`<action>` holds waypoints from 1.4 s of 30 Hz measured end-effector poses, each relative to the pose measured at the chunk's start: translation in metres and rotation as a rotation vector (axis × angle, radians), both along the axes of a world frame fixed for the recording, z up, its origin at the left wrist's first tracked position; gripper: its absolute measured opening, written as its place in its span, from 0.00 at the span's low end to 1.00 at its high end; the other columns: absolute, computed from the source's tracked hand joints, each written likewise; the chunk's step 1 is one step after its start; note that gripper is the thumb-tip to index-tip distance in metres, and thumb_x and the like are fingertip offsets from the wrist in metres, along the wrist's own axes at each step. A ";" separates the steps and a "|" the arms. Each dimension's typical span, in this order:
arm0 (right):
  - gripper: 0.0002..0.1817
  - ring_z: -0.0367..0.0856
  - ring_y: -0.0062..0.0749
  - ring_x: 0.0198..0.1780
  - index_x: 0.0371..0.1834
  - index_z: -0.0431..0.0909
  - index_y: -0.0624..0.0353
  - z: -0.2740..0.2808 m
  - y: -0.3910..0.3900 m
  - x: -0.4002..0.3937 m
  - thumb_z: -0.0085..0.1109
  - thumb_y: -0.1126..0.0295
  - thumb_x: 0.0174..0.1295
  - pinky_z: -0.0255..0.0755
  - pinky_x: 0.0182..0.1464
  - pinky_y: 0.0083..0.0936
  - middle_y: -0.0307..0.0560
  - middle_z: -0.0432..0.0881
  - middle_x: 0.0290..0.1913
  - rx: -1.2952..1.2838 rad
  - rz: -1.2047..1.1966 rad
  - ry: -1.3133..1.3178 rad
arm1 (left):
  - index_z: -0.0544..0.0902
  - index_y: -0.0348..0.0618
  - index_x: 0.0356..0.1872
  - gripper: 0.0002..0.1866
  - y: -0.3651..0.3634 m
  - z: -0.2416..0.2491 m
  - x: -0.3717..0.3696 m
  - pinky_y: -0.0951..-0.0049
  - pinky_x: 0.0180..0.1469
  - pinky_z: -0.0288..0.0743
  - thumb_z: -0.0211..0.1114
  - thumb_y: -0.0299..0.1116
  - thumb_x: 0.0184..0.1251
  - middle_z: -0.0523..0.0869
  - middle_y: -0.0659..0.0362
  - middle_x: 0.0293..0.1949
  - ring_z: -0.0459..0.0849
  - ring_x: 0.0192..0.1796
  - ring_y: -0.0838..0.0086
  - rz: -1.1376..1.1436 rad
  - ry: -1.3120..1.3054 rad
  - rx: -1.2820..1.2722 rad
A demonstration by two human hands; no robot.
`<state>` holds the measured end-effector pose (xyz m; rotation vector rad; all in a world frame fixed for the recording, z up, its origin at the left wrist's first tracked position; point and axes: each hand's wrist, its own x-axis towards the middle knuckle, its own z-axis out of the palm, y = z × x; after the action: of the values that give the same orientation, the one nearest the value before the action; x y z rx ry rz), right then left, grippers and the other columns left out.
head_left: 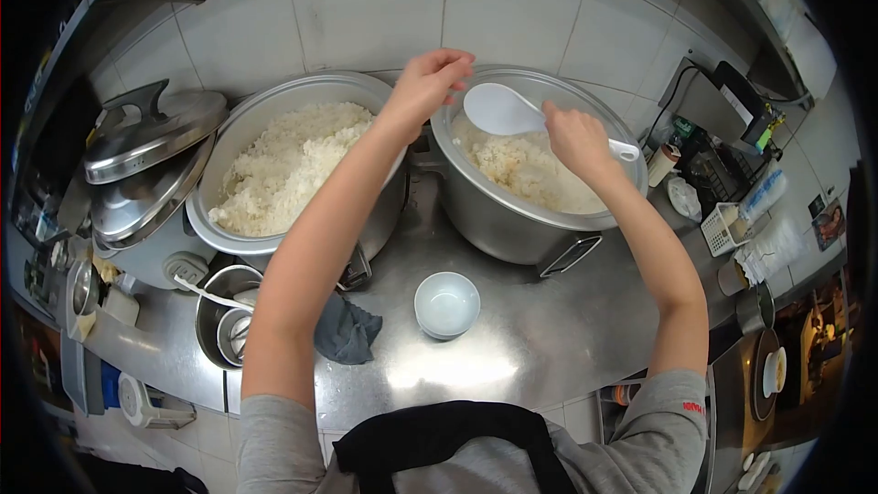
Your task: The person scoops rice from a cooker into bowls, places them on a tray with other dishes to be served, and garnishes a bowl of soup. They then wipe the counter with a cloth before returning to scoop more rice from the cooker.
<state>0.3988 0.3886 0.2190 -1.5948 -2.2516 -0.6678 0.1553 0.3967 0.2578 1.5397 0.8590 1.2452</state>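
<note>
My right hand (578,142) grips the handle of a white rice paddle (498,110), held above the right rice pot (512,233). The paddle's broad head points left. Cooked rice (521,169) lies in that pot, partly hidden under the paddle and hand. My left hand (428,87) hovers by the left part of the same pot's rim, just left of the paddle head. Its fingers are loosely bent and somewhat apart, with nothing visible in them. A small, pale bowl (447,305) stands on the steel counter (457,366) in front of me.
A left pot (242,242) holds a heap of rice, partly behind my left forearm. Metal lids (151,142) lean at the far left. A steel container (215,306) with utensils and a dark cloth (347,329) sit nearby. A white basket (722,229) stands at right.
</note>
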 end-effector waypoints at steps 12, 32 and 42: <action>0.09 0.83 0.46 0.29 0.33 0.78 0.59 0.016 -0.015 0.008 0.56 0.77 0.46 0.75 0.30 0.38 0.53 0.81 0.24 -0.066 -0.044 -0.189 | 0.86 0.41 0.28 0.07 0.021 -0.053 -0.010 0.58 0.46 0.73 0.63 0.31 0.50 0.81 0.49 0.37 0.76 0.44 0.55 0.219 0.938 0.509; 0.09 0.83 0.43 0.42 0.34 0.83 0.61 0.028 0.015 -0.013 0.55 0.75 0.51 0.78 0.39 0.34 0.51 0.84 0.39 -0.594 -0.064 -0.395 | 0.84 0.42 0.37 0.10 0.028 -0.063 0.008 0.65 0.45 0.70 0.61 0.28 0.53 0.79 0.53 0.42 0.74 0.41 0.62 0.166 0.890 0.504; 0.10 0.84 0.39 0.42 0.35 0.84 0.60 0.028 0.009 -0.024 0.58 0.75 0.49 0.78 0.38 0.32 0.49 0.84 0.39 -0.551 -0.080 -0.522 | 0.84 0.40 0.35 0.09 0.005 -0.060 0.000 0.65 0.44 0.70 0.63 0.27 0.52 0.79 0.53 0.39 0.73 0.39 0.62 0.145 0.946 0.576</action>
<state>0.3751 0.3973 0.2468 -1.9346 -2.9609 -0.5592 0.1552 0.4016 0.1983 2.6609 1.2710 0.8520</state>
